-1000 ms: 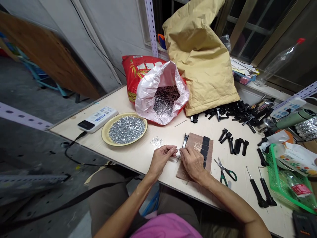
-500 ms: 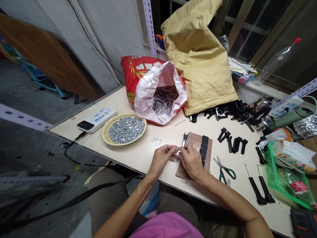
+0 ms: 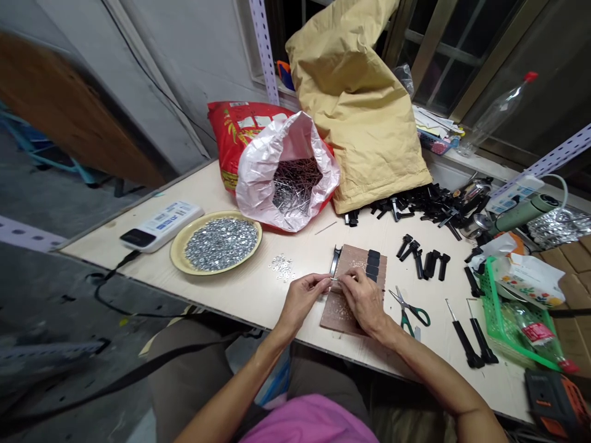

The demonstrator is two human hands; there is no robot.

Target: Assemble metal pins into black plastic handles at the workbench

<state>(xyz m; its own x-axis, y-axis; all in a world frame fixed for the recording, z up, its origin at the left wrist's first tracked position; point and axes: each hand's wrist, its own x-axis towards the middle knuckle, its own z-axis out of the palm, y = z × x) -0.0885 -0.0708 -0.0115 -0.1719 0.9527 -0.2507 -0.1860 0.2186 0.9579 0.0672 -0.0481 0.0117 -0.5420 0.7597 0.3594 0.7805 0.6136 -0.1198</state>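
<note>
My left hand [image 3: 300, 303] and my right hand [image 3: 364, 301] meet at the fingertips, each closed in a pinch. A short bit of thin metal pin [image 3: 333, 279] shows between them, most of it covered by the fingers. Beneath my right hand lies a brown board [image 3: 333, 314] with black rectangular pads [image 3: 373, 258] in a row. A black part with a shiny strip [image 3: 335, 259] leans at the board's left edge. Left of my hands, small metal washer-like pieces [image 3: 281, 266] are scattered on the table.
A yellow plate [image 3: 178, 266] holds many small metal pieces. Behind it stand a red bag [image 3: 231, 135] of metal pins and a big tan sack [image 3: 360, 123]. Scissors [image 3: 406, 311], two hooked tools [image 3: 464, 344], black parts [image 3: 431, 264] and a green basket [image 3: 494, 326] lie rightward.
The view has shifted, so the table's things appear further left. My hands have come slightly apart at the fingertips, and more of the thin pin shows between them.
</note>
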